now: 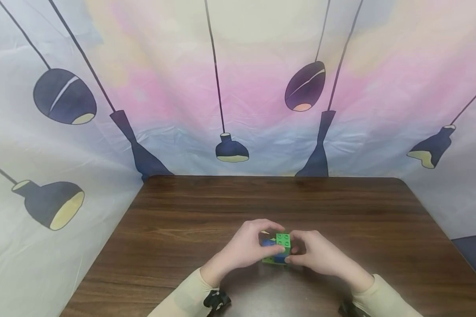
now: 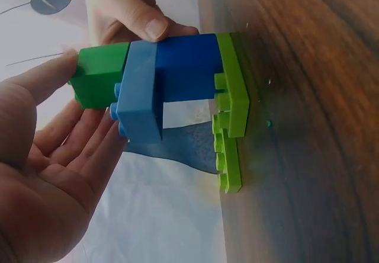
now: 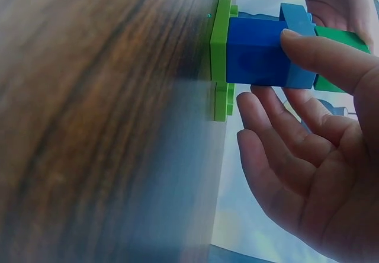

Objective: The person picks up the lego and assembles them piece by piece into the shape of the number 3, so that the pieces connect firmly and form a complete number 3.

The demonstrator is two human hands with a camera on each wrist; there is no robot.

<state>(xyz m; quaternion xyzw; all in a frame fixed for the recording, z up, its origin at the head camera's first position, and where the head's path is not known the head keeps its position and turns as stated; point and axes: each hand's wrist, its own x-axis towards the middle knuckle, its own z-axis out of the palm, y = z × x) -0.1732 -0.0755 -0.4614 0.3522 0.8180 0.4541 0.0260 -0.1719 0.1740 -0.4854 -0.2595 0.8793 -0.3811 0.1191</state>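
Note:
A small stack of toy building bricks stands on the table between the two hands. Flat lime-green studded pieces form its base. Above them come a dark blue brick, a light blue brick that juts out to one side, and a bright green brick on top. My left hand pinches the green brick between thumb and fingers. From the other side my right hand grips the blue bricks, its thumb pressed on them in the right wrist view and some fingertips partly hidden behind.
The brown wood-grain table reaches back to a pastel cloth printed with hanging lamps, which also covers both sides. A tiny teal speck lies on the tabletop near the bricks. Dark bands sit at the wrists.

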